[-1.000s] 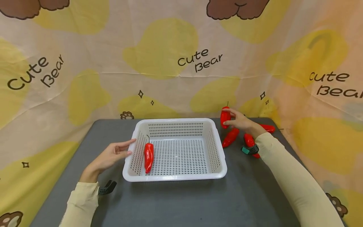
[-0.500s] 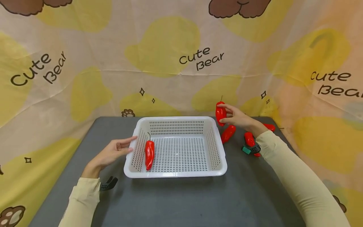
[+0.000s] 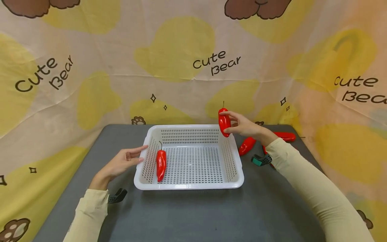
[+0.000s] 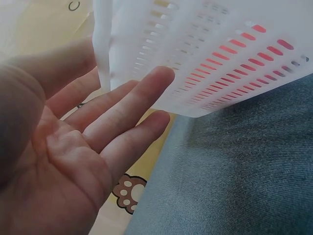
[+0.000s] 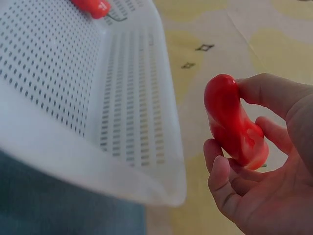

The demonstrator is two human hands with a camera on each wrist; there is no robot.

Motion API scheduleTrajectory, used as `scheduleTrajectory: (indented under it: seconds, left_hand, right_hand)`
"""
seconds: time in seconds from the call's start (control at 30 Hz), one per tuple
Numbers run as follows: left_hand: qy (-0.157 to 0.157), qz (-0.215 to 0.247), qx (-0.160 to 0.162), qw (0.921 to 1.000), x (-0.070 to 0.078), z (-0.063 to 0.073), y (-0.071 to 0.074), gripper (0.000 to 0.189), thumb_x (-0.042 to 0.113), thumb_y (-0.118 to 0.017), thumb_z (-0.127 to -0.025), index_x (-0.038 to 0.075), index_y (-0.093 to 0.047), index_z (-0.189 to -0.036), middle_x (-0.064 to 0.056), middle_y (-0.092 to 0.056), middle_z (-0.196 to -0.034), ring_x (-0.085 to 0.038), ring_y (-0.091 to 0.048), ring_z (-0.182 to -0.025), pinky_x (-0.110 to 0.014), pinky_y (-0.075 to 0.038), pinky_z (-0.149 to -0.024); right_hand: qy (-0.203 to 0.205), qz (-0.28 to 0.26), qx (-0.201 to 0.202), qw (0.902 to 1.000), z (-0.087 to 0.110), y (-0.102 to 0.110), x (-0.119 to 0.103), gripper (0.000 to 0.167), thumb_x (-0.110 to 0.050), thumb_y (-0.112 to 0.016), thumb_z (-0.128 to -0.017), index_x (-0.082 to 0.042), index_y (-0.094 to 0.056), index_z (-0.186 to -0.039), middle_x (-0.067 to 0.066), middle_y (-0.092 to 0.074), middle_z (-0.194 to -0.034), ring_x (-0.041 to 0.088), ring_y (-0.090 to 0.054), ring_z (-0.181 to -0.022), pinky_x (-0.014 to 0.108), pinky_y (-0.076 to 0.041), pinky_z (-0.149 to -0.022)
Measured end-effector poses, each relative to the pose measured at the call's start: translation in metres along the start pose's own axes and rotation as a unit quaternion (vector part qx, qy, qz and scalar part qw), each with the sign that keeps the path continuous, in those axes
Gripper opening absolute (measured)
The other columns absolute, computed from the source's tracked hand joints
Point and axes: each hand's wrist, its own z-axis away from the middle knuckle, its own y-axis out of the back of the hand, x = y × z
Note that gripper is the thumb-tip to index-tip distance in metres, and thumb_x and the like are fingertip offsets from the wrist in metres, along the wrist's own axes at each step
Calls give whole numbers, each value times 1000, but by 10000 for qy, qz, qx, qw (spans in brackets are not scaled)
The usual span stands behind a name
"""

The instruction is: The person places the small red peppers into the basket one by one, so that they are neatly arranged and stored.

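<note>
A white plastic basket (image 3: 188, 186) with slotted walls stands on the grey table. My left hand (image 3: 122, 164) is at its left rim, thumb and index finger touching the edge; in the left wrist view the other fingers (image 4: 128, 113) extend loosely beside the outer wall. Over the basket's back right corner my right hand (image 3: 243, 127) pinches a red chili pepper (image 3: 224, 121), stem up, between thumb and fingers. In the right wrist view this pepper (image 5: 230, 117) is off the table. Another red chili pepper (image 3: 161, 165) lies inside the basket at the left.
More red peppers lie right of the basket: one pepper (image 3: 247, 146) near its wall and another pepper (image 3: 285, 136) near the table's right edge. The right forearm partly hides one more. A patterned cloth (image 3: 169, 50) hangs behind the grey table (image 3: 187, 215).
My right hand has carried its pepper leftward, from beside the basket to over its back right corner. My left hand stays at the left rim. The view shifts slightly.
</note>
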Motion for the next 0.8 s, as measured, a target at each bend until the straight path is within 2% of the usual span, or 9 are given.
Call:
scheduleTrajectory:
  seconds: [0.23, 0.4, 0.63, 0.8]
  left_hand:
    - [111, -133, 42, 9998, -1, 6, -3, 62, 20, -64, -100, 3, -39, -155, -25, -43, -156, -2, -62, -121, -19, -53, -95]
    - [108, -163, 5, 9998, -1, 5, -4, 62, 20, -63, -101, 4, -39, -155, -24, -43, -156, -3, -62, -121, -24, -54, -98]
    - [91, -204, 81, 9997, 2, 0, 1, 62, 21, -64, -100, 4, -40, -154, -22, -43, -157, 3, -61, -120, -20, -53, -97]
    - [48, -122, 18, 9999, 0, 0, 1, 61, 19, -64, -100, 2, -39, -154, -24, -41, -157, 5, -60, -119, -17, -51, -96]
  right_hand:
    - [190, -160, -216, 9995, -5, -26, -4, 70, -6, -66, -95, -6, -31, -156, 26, -34, -156, 48, -53, -124, 52, -56, -99]
    - [100, -179, -364, 9991, -12, -40, -2, 69, -6, -66, -95, -8, -33, -155, 25, -39, -152, 43, -59, -115, 49, -57, -95]
    - [0, -30, -533, 9986, -26, -51, -15, 71, -5, -67, -93, -11, -34, -156, 22, -40, -152, 43, -58, -118, 48, -59, -94]
    - [-48, -50, -652, 9978, -33, -59, -21, 71, -7, -69, -93, -13, -35, -155, 19, -42, -151, 40, -61, -116, 44, -60, -91]
